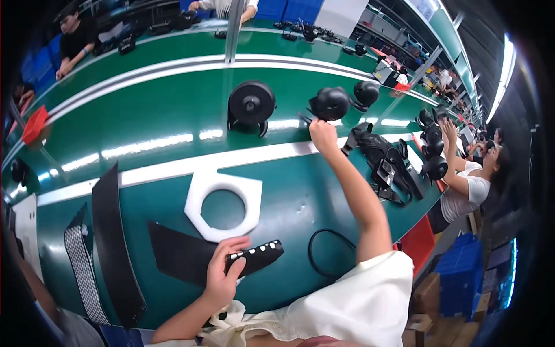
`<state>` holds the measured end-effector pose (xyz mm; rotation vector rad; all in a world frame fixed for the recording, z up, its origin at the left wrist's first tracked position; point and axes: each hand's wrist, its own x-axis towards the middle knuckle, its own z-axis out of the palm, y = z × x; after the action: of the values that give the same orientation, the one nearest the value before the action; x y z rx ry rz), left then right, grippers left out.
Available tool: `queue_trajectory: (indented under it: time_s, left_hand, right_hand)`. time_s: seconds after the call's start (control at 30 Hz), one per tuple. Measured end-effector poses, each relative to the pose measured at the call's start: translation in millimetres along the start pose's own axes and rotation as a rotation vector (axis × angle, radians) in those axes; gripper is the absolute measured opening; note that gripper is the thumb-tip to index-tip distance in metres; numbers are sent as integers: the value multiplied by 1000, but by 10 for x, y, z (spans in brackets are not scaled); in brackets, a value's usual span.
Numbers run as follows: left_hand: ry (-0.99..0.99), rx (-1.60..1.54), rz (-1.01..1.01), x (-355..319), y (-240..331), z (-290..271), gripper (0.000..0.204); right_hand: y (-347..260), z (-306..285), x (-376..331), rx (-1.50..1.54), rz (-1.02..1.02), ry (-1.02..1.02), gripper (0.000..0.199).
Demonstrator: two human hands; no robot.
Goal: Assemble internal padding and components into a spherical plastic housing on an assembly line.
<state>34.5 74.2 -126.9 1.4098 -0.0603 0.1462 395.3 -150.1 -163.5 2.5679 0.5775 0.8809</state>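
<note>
L fingers (230,243), blk dotted pc (263,258) held btwn

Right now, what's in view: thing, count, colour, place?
Bench: 1, green, foreground
Holed block: 1, white, centre
Flat panels: 2, black, left, centre
Patterned strip: 1, black and white, left
Strap bundle: 1, black, right
Cable: 1, black, lower centre
Dotted piece: 1, black, lower centre
Round units: 3 nearest, black, upper centre
Bins: several, red and blue, edges
People: several, mixed clothing, edges
Left hand: 1, bare, holding dotted piece
Right hand: 1, bare, by round unit
</note>
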Motion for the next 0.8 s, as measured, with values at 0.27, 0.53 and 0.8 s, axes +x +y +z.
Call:
queue_trajectory:
  time_s: [0.27, 0.53, 0.8]
  left_hand:
    - [63, -10, -66, -47, -14, 45, 14]
    - [181, 184, -66, -45, -178, 104, 14]
    - [58, 576, 173, 28, -335, 144, 13]
  right_hand:
    - [76, 520, -66, 369, 190, -157, 61]
    - [467, 20, -479, 676, 312, -479, 59]
    - [1239, -335, -952, 654, 461, -153, 34]
